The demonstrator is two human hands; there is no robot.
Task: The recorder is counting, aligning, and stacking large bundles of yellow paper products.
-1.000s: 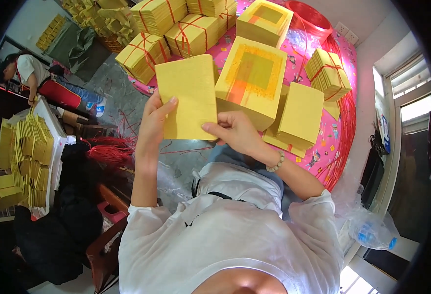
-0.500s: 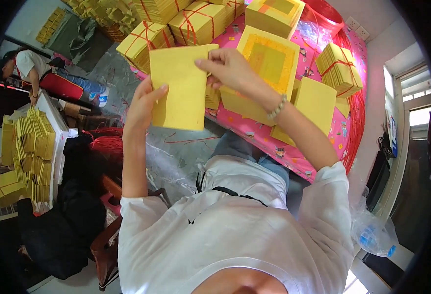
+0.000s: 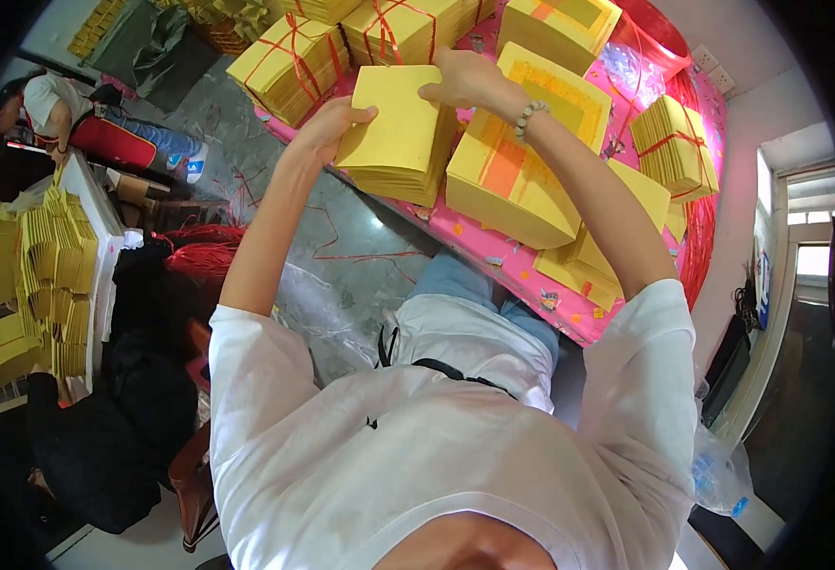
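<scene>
A loose stack of yellow paper (image 3: 391, 180) stands at the near left edge of the pink-covered table, with a flat yellow sheet (image 3: 394, 116) topmost. My left hand (image 3: 328, 128) grips the left side of this sheet, thumb on top and fingers hidden. At the far right corner my right hand (image 3: 477, 80) has its thumb on the paper, its other fingers curled behind. A beaded bracelet (image 3: 531, 118) circles my right wrist. Just right of the stack is a larger yellow paper block (image 3: 508, 195) with an orange-bordered panel on top.
Bundles tied with red string (image 3: 289, 71) line the far side, and another tied bundle (image 3: 674, 150) stands at the right. Low yellow stacks (image 3: 641, 195) lie near my right forearm. A red basin (image 3: 660, 43) is far right. Co-workers (image 3: 56, 119) are at a left table with yellow paper.
Both hands have carried the yellow sheet away from my body and to the right. From being held up in the air, it has come down onto the stack.
</scene>
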